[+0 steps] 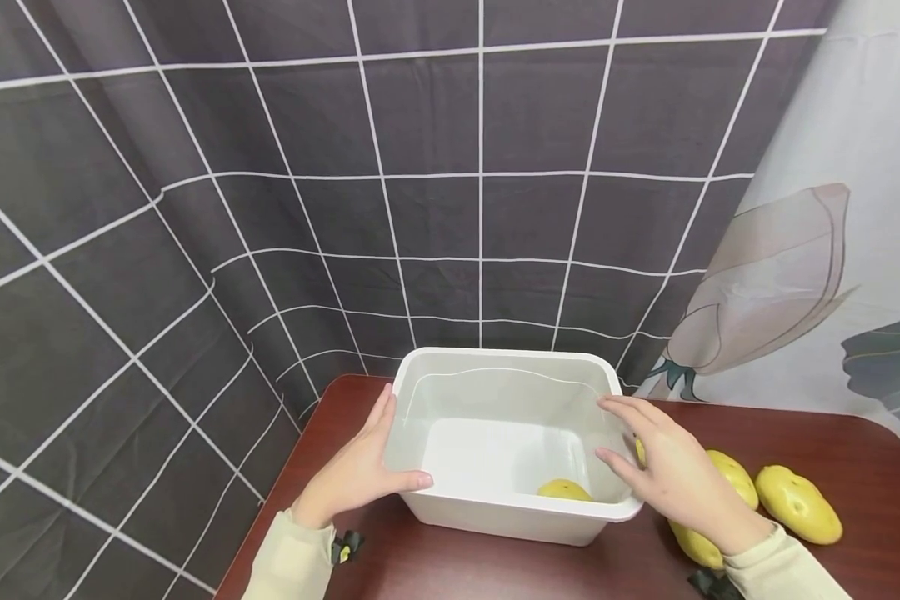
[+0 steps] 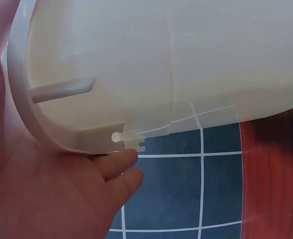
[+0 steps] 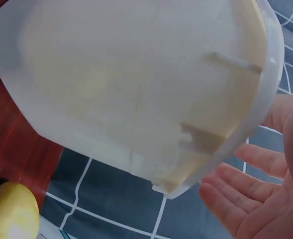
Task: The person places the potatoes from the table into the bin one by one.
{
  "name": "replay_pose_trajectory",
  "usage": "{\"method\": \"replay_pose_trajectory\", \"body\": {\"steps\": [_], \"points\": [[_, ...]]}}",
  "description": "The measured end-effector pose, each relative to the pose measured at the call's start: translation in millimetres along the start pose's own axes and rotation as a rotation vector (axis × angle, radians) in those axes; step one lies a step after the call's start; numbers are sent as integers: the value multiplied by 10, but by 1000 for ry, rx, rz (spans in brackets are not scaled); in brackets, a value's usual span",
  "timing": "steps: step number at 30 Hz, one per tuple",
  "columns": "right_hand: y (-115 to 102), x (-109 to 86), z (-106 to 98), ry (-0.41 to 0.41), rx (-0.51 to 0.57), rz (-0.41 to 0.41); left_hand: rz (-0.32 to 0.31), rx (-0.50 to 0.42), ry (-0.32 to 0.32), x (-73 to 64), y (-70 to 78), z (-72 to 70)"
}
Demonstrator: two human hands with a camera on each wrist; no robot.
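Observation:
A white plastic bin (image 1: 495,517) stands on the table, and a yellow potato (image 1: 565,489) lies inside near its front right corner. My left hand (image 1: 367,471) rests against the bin's left rim with fingers straight along the outer side; its thumb lies at the front left corner. In the left wrist view, two fingertips (image 2: 129,174) show just below the rim. At the right rim is my right hand (image 1: 663,458), fingers loosely extended and spread from the thumb. The right wrist view shows those fingers (image 3: 236,196) beside the rim, holding nothing.
Several yellow potatoes (image 1: 798,504) lie on the red-brown table (image 1: 862,458) right of the bin, partly hidden by my right hand and arm. A dark grid-patterned curtain (image 1: 435,217) hangs behind and to the left. A pale flowered curtain (image 1: 780,283) hangs at the right.

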State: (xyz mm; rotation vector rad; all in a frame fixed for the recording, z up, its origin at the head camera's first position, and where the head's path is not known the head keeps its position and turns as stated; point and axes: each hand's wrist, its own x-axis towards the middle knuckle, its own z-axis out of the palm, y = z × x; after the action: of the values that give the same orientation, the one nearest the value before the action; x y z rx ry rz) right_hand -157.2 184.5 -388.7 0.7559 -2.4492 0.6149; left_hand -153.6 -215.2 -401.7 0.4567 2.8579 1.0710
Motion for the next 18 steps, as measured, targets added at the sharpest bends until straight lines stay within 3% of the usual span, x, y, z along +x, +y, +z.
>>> {"method": "replay_pose_trajectory", "body": {"steps": [12, 18], "points": [[150, -86, -124, -11, 8, 60, 0, 27, -22, 10, 76, -13], [217, -117, -166, -18, 11, 91, -6, 93, 15, 15, 60, 27]]}}
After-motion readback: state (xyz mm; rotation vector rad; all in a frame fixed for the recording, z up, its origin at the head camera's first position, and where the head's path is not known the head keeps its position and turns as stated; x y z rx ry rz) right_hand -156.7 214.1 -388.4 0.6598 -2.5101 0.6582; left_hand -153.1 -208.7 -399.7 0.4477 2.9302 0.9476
